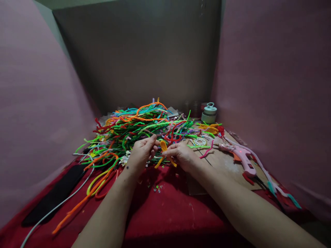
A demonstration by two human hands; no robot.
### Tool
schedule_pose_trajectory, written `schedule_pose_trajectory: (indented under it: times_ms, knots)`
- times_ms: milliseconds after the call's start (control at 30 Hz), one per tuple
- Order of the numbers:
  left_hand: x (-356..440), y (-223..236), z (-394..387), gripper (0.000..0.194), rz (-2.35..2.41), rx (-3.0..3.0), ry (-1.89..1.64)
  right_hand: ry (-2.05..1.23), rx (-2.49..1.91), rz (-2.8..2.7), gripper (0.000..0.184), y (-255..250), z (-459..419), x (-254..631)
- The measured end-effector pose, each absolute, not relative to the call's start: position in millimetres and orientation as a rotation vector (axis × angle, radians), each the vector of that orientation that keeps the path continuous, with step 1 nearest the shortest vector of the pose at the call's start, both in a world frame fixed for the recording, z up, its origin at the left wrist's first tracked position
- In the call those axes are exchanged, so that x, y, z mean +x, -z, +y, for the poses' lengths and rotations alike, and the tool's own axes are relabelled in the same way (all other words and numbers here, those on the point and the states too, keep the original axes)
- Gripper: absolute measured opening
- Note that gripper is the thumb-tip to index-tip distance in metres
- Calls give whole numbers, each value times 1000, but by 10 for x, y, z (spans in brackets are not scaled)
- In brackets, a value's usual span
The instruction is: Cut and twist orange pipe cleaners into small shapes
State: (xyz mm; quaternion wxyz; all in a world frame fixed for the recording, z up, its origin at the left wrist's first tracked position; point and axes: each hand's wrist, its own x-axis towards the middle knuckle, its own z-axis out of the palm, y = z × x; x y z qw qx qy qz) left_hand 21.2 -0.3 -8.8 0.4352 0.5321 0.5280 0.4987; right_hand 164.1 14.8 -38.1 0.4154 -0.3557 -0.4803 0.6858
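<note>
Between my two hands is a small yellow-orange pipe cleaner piece, bent into a loop with two loose ends hanging below. My right hand pinches it from the right, thumb and fingers closed. My left hand is closed in a pinch just left of the loop, fingertips right beside it. What sits between the left fingertips is too small to make out. Just behind the hands lies a large heap of colourful pipe cleaners, mostly green, orange and red.
On the right, a pink glue gun with a red light lies on a cardboard sheet. Near it are a white ring with holes and a pale green lidded jar. A black flat object and white cable lie left on the red cloth.
</note>
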Motion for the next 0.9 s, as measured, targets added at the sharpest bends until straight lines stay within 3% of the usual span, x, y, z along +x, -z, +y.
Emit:
schedule_pose_trajectory:
  times_ms: [133,600,900]
  knots:
    - [213,50,-52,28,1337,1467,-1016,-1690,-906,-1194,14,372,145,1638]
    - [212,74,-45,14,1518,1933,-841,-1550,-988,-1288,11,456,120,1581]
    - [262,-35,-114,24,1272,1601,-1086,-1653,-902,-1318,12,418,124,1615]
